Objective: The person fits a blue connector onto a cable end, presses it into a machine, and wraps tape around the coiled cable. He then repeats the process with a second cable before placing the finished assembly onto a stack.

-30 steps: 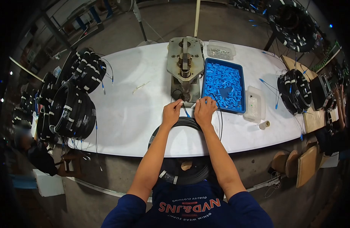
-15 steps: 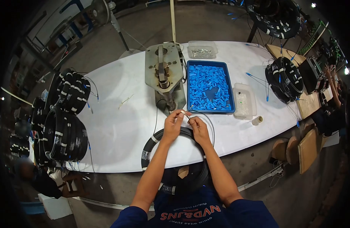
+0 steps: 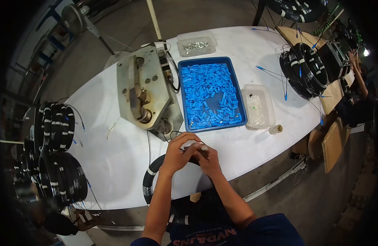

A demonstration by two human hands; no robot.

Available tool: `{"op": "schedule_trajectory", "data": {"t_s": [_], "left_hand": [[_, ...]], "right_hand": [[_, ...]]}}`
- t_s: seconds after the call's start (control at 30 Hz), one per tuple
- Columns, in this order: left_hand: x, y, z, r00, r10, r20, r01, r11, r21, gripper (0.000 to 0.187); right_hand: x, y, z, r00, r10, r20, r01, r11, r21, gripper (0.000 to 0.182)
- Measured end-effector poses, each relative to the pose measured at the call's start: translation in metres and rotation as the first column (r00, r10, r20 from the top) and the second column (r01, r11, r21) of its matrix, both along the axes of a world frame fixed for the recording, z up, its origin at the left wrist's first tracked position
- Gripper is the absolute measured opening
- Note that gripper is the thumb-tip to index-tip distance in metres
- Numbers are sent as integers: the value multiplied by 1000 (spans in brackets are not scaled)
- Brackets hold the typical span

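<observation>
My left hand (image 3: 177, 152) is closed in a pinch at the table's near side, in front of the press. Against it, my right hand (image 3: 207, 159) is closed too, with the fingertips of both hands meeting. Between them is the end of a thin black cable, mostly hidden by the fingers. Under my hands lies a coil of black cable (image 3: 148, 180), wrapped with clear and white tape and partly hanging over the table edge toward my lap. Just beyond my left hand stands the metal hand press (image 3: 150, 88).
A blue tray (image 3: 180, 96) of small blue connector parts sits beyond my hands. Clear plastic boxes (image 3: 271, 107) (image 3: 213, 37) of small parts and a small cup (image 3: 276, 129) stand around it. Cable coils (image 3: 58, 127) (image 3: 303, 71) stack left and right. Other people work at both sides.
My view has shifted nearer the press and tray. Both hands have drawn tightly together, and the small white tip that showed at my left fingers is now hidden.
</observation>
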State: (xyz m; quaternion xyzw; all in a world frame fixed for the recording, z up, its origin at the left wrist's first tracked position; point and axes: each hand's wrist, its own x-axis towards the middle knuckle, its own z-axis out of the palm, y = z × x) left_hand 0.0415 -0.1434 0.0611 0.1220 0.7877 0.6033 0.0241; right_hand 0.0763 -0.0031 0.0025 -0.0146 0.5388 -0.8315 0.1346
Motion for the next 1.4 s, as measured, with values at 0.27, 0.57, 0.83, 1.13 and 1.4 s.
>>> {"op": "schedule_trajectory", "data": {"t_s": [0.27,0.57,0.83,1.13,1.4], "left_hand": [[5,-4,-36,997,11,73,-9,1000,-19,39],[-2,-10,-43,920,28,391,-112,975,194,30],[3,-11,-54,921,111,373,-140,989,49,20],[-8,-8,-39,974,57,221,-59,998,5,22],[-7,-8,-47,972,79,221,-75,997,-26,16]], "right_hand": [[-16,-5,-10,966,-231,-116,248,953,173,14],[-24,-8,-15,958,-284,28,282,958,57,14],[-29,0,-7,960,-245,135,237,969,71,22],[-77,38,23,926,-50,-373,301,693,655,21],[-110,18,-4,858,112,-501,410,437,801,22]]}}
